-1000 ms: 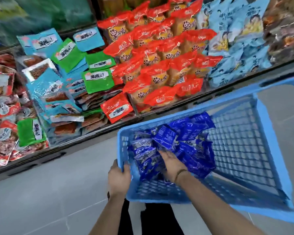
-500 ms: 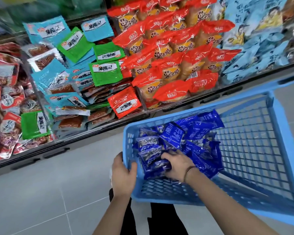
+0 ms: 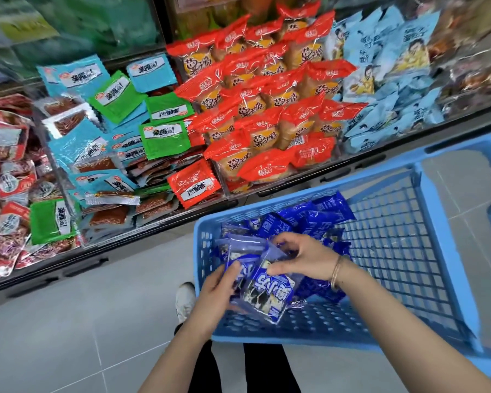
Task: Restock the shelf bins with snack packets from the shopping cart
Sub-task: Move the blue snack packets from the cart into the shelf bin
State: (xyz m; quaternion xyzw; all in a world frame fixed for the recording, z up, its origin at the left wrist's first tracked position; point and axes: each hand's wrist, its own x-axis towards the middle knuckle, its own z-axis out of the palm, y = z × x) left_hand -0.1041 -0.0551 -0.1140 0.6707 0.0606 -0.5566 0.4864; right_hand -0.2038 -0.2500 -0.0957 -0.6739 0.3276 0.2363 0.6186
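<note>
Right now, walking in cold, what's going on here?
A person is restocking snacks by hand. The left grip holds a few dark blue packets at their left side while the right grip pinches their top edge, just above the pile in the blue cart. The shelf beside it holds red, green and pale blue packs; no dark blue ones show there.
</note>
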